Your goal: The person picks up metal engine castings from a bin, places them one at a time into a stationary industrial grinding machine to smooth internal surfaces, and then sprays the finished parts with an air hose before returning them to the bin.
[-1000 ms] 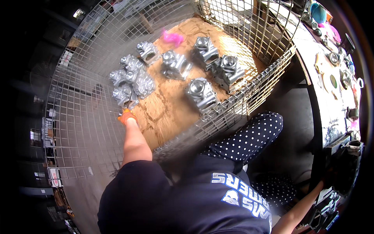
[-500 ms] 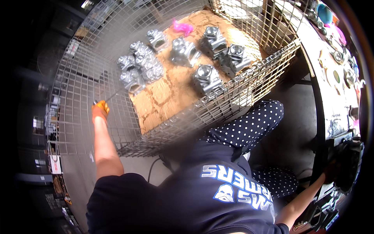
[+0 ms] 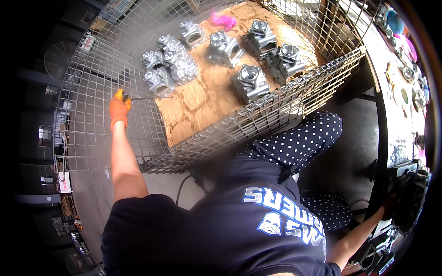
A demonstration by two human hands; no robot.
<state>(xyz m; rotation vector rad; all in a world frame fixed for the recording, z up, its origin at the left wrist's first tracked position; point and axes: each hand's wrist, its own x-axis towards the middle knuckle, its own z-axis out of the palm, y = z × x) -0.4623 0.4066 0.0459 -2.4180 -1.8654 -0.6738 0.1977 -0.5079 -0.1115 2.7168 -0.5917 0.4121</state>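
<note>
My left hand (image 3: 119, 108), in an orange glove, is closed around a thin metal rod (image 3: 149, 98) at the left side of a wire basket (image 3: 152, 164). The rod points right, its far end over the brown cardboard (image 3: 179, 124) lining the basket. Beyond it stand several silver metal castings (image 3: 163, 83), clustered at the left. More silver castings (image 3: 251, 83) are spaced out to the right. At the far right my right hand (image 3: 390, 208) is in shadow against a dark metal casting (image 3: 412, 202); its fingers are hidden.
A pink scrap (image 3: 223, 20) lies on the cardboard at the back. Along the right runs a worktable (image 3: 396, 142) strewn with metal parts (image 3: 419, 99). A dark cable (image 3: 180, 188) hangs below the basket. Wire mesh walls enclose the castings.
My left hand has risen slightly, and the rod has swung from slanting up to nearly level. The basket and castings sit slightly higher and further right in view. My right hand stays at the dark casting.
</note>
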